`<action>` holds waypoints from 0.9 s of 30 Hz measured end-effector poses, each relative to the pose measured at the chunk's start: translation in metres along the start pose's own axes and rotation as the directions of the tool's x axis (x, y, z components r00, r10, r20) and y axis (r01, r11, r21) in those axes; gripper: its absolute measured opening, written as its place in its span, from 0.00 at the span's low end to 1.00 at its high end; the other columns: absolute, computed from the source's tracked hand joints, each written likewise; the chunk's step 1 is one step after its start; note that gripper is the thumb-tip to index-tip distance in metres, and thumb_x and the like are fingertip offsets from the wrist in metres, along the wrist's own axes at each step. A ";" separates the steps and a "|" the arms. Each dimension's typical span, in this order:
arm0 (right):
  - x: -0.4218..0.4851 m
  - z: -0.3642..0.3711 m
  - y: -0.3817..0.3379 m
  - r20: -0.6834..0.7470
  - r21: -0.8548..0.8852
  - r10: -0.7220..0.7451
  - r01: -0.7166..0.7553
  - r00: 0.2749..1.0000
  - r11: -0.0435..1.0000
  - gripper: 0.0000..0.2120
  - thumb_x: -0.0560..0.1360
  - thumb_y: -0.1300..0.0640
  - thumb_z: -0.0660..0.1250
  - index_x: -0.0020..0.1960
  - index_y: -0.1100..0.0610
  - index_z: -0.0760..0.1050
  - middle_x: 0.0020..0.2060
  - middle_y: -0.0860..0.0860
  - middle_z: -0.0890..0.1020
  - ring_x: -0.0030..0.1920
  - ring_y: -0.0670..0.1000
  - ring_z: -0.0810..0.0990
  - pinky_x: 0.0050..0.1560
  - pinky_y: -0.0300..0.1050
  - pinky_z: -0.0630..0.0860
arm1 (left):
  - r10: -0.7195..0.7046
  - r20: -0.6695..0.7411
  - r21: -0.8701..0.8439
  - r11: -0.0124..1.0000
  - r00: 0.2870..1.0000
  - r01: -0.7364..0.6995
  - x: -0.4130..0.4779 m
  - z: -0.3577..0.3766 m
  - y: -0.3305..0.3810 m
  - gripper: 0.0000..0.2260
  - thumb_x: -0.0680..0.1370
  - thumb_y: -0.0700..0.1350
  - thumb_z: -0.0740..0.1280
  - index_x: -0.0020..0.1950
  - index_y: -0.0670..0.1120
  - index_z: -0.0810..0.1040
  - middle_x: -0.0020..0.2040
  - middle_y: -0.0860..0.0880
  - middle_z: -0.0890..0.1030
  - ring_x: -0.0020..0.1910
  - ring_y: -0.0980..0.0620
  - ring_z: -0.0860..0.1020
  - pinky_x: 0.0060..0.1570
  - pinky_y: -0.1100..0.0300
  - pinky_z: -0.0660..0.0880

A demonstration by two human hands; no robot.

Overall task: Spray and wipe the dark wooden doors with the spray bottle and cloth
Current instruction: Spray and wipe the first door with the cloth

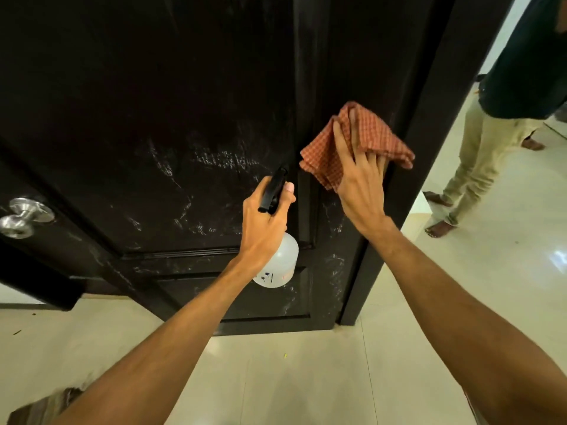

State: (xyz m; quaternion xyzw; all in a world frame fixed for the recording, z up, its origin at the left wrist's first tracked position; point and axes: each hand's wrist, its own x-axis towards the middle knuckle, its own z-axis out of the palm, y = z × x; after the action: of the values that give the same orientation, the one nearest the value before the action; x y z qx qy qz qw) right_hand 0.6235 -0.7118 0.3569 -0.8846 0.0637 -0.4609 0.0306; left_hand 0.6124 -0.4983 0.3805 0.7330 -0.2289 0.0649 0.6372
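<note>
Item: dark wooden door [184, 118], panelled, filling the far left and centre of the view, its surface marked with pale whitish streaks and smears across the middle panel and down the right stile. Fitting: round metal door knob [26, 216] at the far left edge. Adjoining: dark door frame [429, 124] running along the door's right side down to the floor. Item: spray bottle [280, 262], translucent white body with small printed marks, black trigger head; held just in front of the door's lower centre, nozzle aimed at the wood, body hanging below the fist. Holder: left hand [264, 222], clenched around the bottle's neck and trigger head, thumb tip showing beside the black head. Item: cloth [377, 139], red-orange check, bunched and folded, lying against the door's right stile, to the right of and higher than the bottle. Holder: right hand [359, 185], grasping the cloth and pressing it to the wood, one finger stretched along the top of it, the other fingers tucked under a fold. Both forearms bare, reaching in from the near edge. Ground: pale glossy tiled floor [306, 378], with a light reflection at the right. Also present: another person [491, 133] standing beyond the frame at the far right, in a dark top and light trousers, barefoot.
</note>
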 end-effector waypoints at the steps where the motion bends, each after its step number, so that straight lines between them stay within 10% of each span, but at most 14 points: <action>1: 0.015 -0.003 0.002 -0.036 0.015 0.006 -0.006 0.999 1.000 0.38 0.79 0.57 0.67 0.84 0.53 0.52 0.82 0.57 0.56 0.78 0.61 0.59 0.79 0.57 0.39 | 0.002 -0.002 0.001 1.000 1.000 -0.002 0.000 0.005 -0.001 0.10 0.85 0.47 0.65 0.52 0.41 0.78 0.44 0.40 0.83 0.25 0.52 0.72 0.27 0.63 0.72; 3: 0.016 0.000 0.004 -0.011 0.012 -0.001 0.001 1.000 1.000 0.42 0.79 0.51 0.69 0.84 0.54 0.49 0.83 0.58 0.51 0.82 0.62 0.50 0.79 0.61 0.32 | -0.009 -0.004 0.007 1.000 1.000 0.009 -0.001 0.013 -0.004 0.10 0.85 0.48 0.65 0.52 0.41 0.78 0.44 0.45 0.84 0.25 0.56 0.73 0.27 0.64 0.72; 8: -0.089 0.038 0.019 0.270 -0.020 -0.004 0.010 0.963 1.000 0.61 0.70 0.60 0.79 0.83 0.48 0.36 0.83 0.57 0.50 0.82 0.63 0.48 0.77 0.75 0.51 | -0.030 0.017 -0.019 0.999 0.999 0.030 -0.005 0.025 -0.006 0.07 0.85 0.48 0.66 0.50 0.47 0.79 0.42 0.44 0.83 0.25 0.54 0.73 0.28 0.63 0.73; 17: 0.032 0.003 0.012 -0.061 0.057 0.002 0.002 0.998 0.998 0.30 0.85 0.47 0.54 0.84 0.53 0.51 0.82 0.60 0.54 0.81 0.64 0.50 0.77 0.69 0.37 | -0.021 -0.034 0.012 1.000 0.999 0.021 0.006 0.032 -0.012 0.11 0.85 0.48 0.65 0.52 0.41 0.78 0.44 0.49 0.84 0.25 0.55 0.74 0.28 0.63 0.73; 23: -0.103 0.055 0.025 0.283 0.020 -0.021 0.016 0.959 1.000 0.52 0.76 0.54 0.72 0.83 0.45 0.35 0.82 0.59 0.55 0.81 0.64 0.53 0.75 0.72 0.55 | 0.003 -0.015 0.009 1.000 1.000 -0.002 0.000 0.029 -0.019 0.09 0.85 0.47 0.65 0.51 0.42 0.79 0.43 0.42 0.83 0.26 0.56 0.73 0.29 0.64 0.73; 27: -0.031 0.035 0.013 0.127 0.108 0.013 -0.027 0.992 0.994 0.37 0.80 0.49 0.60 0.84 0.47 0.46 0.77 0.61 0.60 0.72 0.63 0.61 0.75 0.66 0.49 | -0.034 -0.045 0.024 0.999 0.998 0.035 -0.003 0.021 -0.033 0.09 0.85 0.47 0.66 0.50 0.43 0.79 0.44 0.50 0.84 0.25 0.53 0.73 0.28 0.62 0.73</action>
State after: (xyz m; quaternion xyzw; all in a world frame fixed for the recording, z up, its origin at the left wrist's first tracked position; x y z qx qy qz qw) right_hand 0.6339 -0.7207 0.3102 -0.9084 0.0452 -0.4064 0.0877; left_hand 0.6197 -0.5148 0.3456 0.7431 -0.2011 0.0731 0.6341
